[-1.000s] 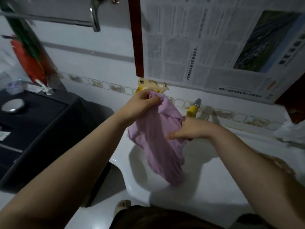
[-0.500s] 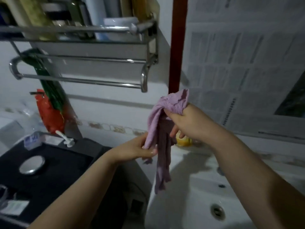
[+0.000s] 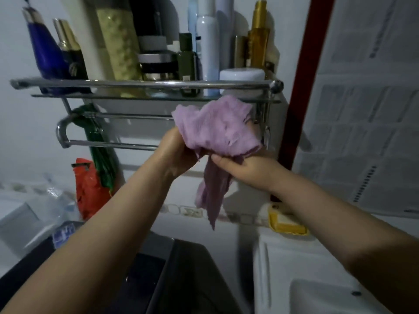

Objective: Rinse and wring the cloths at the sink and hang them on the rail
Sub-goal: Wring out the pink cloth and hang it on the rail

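Note:
I hold a lilac cloth point(image 3: 215, 130) up in front of the chrome towel rail point(image 3: 108, 143) on the wall. My left hand point(image 3: 175, 152) grips the cloth's left side, fingers curled into the fabric. My right hand point(image 3: 244, 168) grips it from below at the right, thumb across the fabric. A long tail of the cloth hangs down between my hands. The bunched top of the cloth covers the rail's right end. The white sink point(image 3: 294, 268) is at the lower right.
A chrome shelf point(image 3: 147, 83) above the rail carries several bottles and jars. A green and red bag point(image 3: 95, 177) hangs from the rail's left end. A black appliance top point(image 3: 158, 268) lies below. A yellow soap dish point(image 3: 286, 223) sits on the sink's back edge.
Both hands have lifted the cloth from over the sink up to rail height and spread its top. My view has tilted upward, bringing the shelf and bottles into sight.

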